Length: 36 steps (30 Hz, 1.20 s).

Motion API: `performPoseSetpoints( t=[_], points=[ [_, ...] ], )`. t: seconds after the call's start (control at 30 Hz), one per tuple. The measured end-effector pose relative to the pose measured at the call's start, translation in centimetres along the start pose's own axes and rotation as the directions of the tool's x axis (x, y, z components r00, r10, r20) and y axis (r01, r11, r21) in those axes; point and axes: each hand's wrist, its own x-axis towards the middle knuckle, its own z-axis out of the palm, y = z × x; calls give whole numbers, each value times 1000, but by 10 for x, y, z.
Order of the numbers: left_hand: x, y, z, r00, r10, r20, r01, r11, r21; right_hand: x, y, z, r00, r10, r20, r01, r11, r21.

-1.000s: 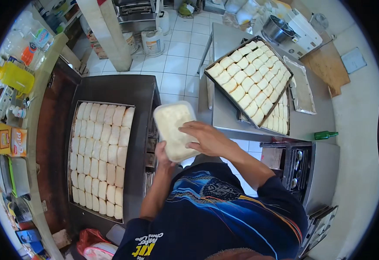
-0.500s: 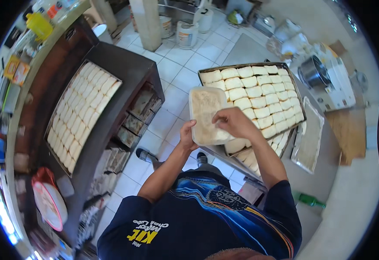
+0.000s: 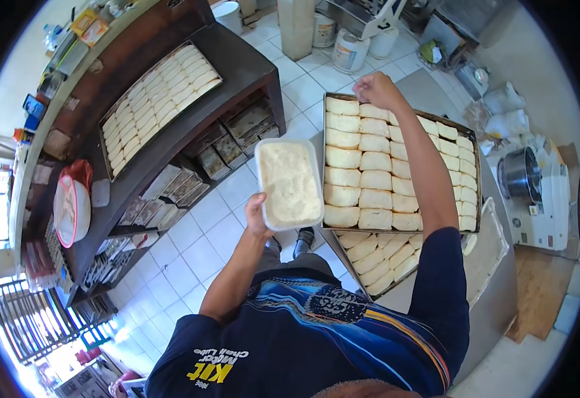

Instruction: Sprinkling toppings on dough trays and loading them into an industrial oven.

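Observation:
My left hand [image 3: 257, 213] grips the side of a translucent plastic tub [image 3: 288, 182] of pale, crumbly powder, held beside a large metal tray of cut dough pieces [image 3: 359, 159]. My right hand [image 3: 375, 89] is raised over the far left corner of that tray, fingers bent and pinched together; what they hold, if anything, is too small to make out. A second tray of dough pieces [image 3: 369, 259] lies partly hidden beneath the first, on a steel table [image 3: 482, 312].
A dark counter [image 3: 243, 79] at the left carries another dough tray [image 3: 157, 106] and a round pink-rimmed container [image 3: 72, 212], with stacked pans in shelves below. A mixer [image 3: 538, 215] with a steel bowl stands at the right. A pillar [image 3: 296, 30] and buckets [image 3: 349, 53] stand at the back.
My right hand has left the tub and moved up and away, over the tray's far corner. The tub has moved left and lower. The view has turned, so the surroundings have shifted.

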Motion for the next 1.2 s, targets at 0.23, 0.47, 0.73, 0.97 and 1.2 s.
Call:
performPoseSetpoints(
  t=[0.23, 0.47, 0.73, 0.97, 1.2],
  points=[
    [-64, 5, -18, 993, 117, -28, -119, 992, -49, 34, 13, 6, 986, -164, -23, 149, 938, -314],
    [-86, 2, -14, 989, 147, -29, -149, 984, -93, 16, 0, 17, 982, -182, -50, 162, 948, -273],
    [-77, -14, -14, 991, 105, -84, -112, 990, -85, -23, 11, 26, 973, -229, 13, 220, 917, -333],
    [-68, -17, -7, 996, 24, 84, -10, 986, -167, -56, -6, 32, 982, -179, 60, 188, 962, -199],
    [-74, -30, -17, 998, -15, 64, 25, 987, -160, -102, -20, 46, 996, -77, 48, 86, 971, -222]
  ],
)
